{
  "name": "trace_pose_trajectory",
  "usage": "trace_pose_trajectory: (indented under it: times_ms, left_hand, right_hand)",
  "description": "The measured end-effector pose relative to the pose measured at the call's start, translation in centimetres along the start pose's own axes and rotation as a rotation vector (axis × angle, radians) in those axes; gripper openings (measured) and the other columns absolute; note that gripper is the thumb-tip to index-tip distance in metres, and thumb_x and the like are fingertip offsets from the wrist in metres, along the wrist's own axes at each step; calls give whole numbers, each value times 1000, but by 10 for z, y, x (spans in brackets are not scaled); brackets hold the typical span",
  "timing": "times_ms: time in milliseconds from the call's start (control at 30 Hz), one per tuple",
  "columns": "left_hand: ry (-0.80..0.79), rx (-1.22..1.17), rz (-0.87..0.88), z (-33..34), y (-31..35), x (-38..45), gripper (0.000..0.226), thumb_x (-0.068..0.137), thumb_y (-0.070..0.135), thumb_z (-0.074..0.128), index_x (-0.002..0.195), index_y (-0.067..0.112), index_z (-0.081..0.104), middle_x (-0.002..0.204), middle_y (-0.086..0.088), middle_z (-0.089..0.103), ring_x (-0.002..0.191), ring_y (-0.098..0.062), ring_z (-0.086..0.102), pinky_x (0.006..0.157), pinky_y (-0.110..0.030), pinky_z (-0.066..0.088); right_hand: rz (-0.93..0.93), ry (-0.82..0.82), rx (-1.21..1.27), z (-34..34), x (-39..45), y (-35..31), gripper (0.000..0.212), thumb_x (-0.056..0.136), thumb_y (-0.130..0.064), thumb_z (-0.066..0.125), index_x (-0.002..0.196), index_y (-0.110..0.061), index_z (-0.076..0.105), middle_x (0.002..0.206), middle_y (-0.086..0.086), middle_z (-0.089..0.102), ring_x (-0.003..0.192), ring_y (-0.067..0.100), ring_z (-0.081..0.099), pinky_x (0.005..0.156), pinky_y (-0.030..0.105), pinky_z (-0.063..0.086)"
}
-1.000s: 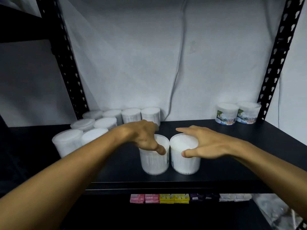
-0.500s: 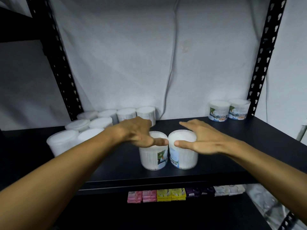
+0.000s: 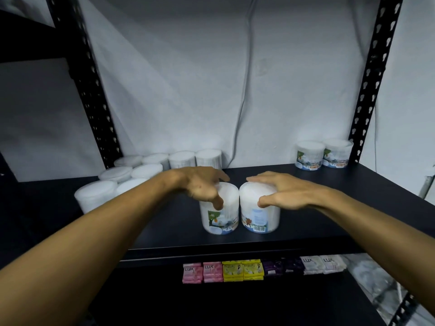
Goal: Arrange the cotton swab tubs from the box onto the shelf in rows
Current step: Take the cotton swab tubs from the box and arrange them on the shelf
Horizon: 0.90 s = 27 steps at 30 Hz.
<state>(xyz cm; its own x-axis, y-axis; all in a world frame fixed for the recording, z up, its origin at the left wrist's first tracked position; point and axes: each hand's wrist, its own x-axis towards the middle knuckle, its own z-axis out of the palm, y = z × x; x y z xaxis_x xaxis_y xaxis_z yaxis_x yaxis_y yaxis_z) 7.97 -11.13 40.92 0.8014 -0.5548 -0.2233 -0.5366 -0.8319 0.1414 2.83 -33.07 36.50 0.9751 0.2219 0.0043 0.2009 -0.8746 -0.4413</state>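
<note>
Showing clear, glossy plastic on the tubs (image 3: 220,208) under each grip, paper labels wrapping them; beneath, looking matt and smooth, the black shelf (image 3: 317,222); behind, hanging creased, white cloth (image 3: 188,90).

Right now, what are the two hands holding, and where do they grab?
Each hand grips one cotton swab tub by its top. The left hand covers the lid of the left tub; the right hand covers the lid of the right tub. Both tubs stand on the shelf.
</note>
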Motion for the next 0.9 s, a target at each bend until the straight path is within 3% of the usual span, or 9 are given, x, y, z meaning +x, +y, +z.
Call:
trace_pose_trajectory:
  times_ms: [133, 233, 333, 433, 500, 667, 800, 900]
  left_hand:
    - [-49, -78, 41, 3, -6, 1, 91, 78, 28, 74, 151, 27, 20, 155, 4, 29, 139, -19, 30, 111, -33, 28]
    - [22, -116, 12, 9, -7, -2, 91, 80, 51, 68, 152, 31, 16, 157, 5, 25, 141, -19, 29, 113, -36, 26]
    - [163, -21, -86, 17, -2, -4, 97, 75, 77, 53, 150, 22, 26, 153, 0, 34, 136, -23, 37, 108, -36, 32]
    - [223, 83, -163, 24, 2, -3, 99, 66, 88, 46, 132, 15, 52, 133, -6, 56, 116, -25, 54, 96, -41, 47]
    - [229, 61, -168, 25, 3, -2, 92, 67, 85, 49, 122, 13, 59, 123, -7, 62, 107, -24, 58, 91, -42, 50]
    - [176, -26, -112, 21, 1, -1, 87, 74, 70, 61, 143, 20, 42, 145, -3, 46, 128, -23, 45, 100, -33, 40]
    - [135, -108, -53, 20, -6, 1, 78, 75, 59, 68, 142, 28, 42, 144, 1, 46, 128, -19, 46, 103, -32, 39]
    - [121, -189, -6, 21, -8, 1, 75, 76, 51, 71, 142, 30, 41, 145, 4, 46, 128, -15, 46, 100, -26, 36]
  right_hand:
    - [-16, -36, 71, 1, -3, 2, 80, 63, -44, 55, 140, -45, 31, 153, -16, 23, 141, 4, 15, 117, 37, 13]
    - [-10, 53, 74, 5, -5, 5, 79, 70, -52, 60, 142, -46, 28, 155, -13, 17, 143, 6, 10, 118, 39, 10]
    - [41, 218, -1, 9, -11, 6, 77, 77, -61, 59, 144, -34, 31, 151, -3, 27, 140, 16, 23, 115, 38, 20]
    - [81, 306, -38, 16, -15, 4, 79, 72, -68, 59, 137, -26, 42, 136, 2, 41, 128, 19, 37, 107, 37, 31]
    - [76, 311, -7, 19, -16, 3, 72, 73, -64, 62, 132, -24, 49, 127, 2, 46, 121, 18, 41, 102, 31, 33]
    - [60, 238, 66, 14, -10, 9, 60, 74, -51, 67, 128, -27, 54, 132, -4, 44, 123, 14, 41, 103, 27, 31]
    - [21, 143, 165, 10, -6, 17, 52, 77, -38, 65, 128, -32, 54, 143, -13, 36, 132, 7, 32, 112, 32, 25]
    - [10, 99, 236, 10, -7, 18, 61, 66, -42, 58, 127, -39, 53, 147, -16, 32, 136, 6, 26, 115, 37, 21]
